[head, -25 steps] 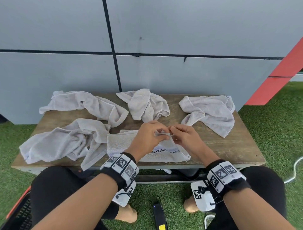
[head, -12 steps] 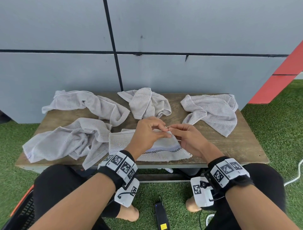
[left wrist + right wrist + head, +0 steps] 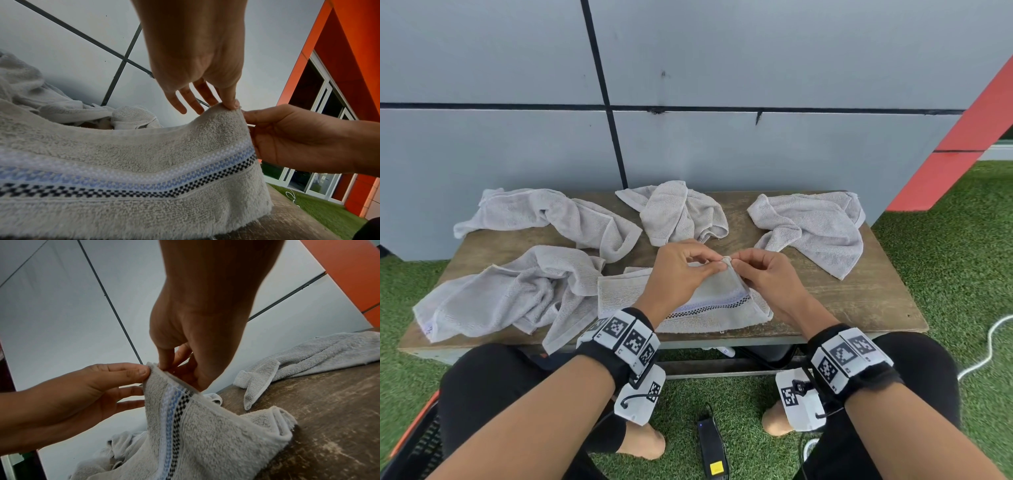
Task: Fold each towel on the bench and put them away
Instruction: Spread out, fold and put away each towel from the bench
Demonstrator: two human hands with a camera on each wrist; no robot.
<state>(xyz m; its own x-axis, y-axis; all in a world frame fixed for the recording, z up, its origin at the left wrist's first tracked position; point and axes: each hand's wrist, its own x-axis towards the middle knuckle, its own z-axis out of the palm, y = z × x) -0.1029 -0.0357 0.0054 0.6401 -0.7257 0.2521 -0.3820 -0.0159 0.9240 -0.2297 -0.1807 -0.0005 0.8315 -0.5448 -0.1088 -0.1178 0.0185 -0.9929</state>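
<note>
Closest in, at 6 o'clock in the head view, a black device (image 3: 711, 448) with a yellow sticker is lying on the green turf (image 3: 945, 260) between the person's bare feet. A white cable (image 3: 988, 346) is snaking over the turf at about 4 o'clock.

Next up, the striped towel (image 3: 709, 308) is sitting at the near edge of the table (image 3: 859, 301), roughly dead centre. It's flat along the front, with one corner being lifted off the wood. The left hand (image 3: 681, 270) is pinching that raised corner between thumb and forefinger, with the other fingers (image 3: 191, 100) loosely spread and touching nothing. The right hand (image 3: 763, 274) is pinching the same corner from the other side, thumb on top and fingers curled in behind the hem, so both hands are meeting right at the tip.

At 9 o'clock of that, a crumpled towel (image 3: 510, 291) is hanging a bit over the front edge. Further back, three more crumpled ones are spread along the far side: one (image 3: 558, 216) at 10 o'clock, one (image 3: 681, 212) at 12, one (image 3: 815, 226) at 2.

Behind the table a grey panelled wall (image 3: 756, 51) is filling the background, with a red slanted beam (image 3: 969, 137) at the far 2 o'clock.
</note>
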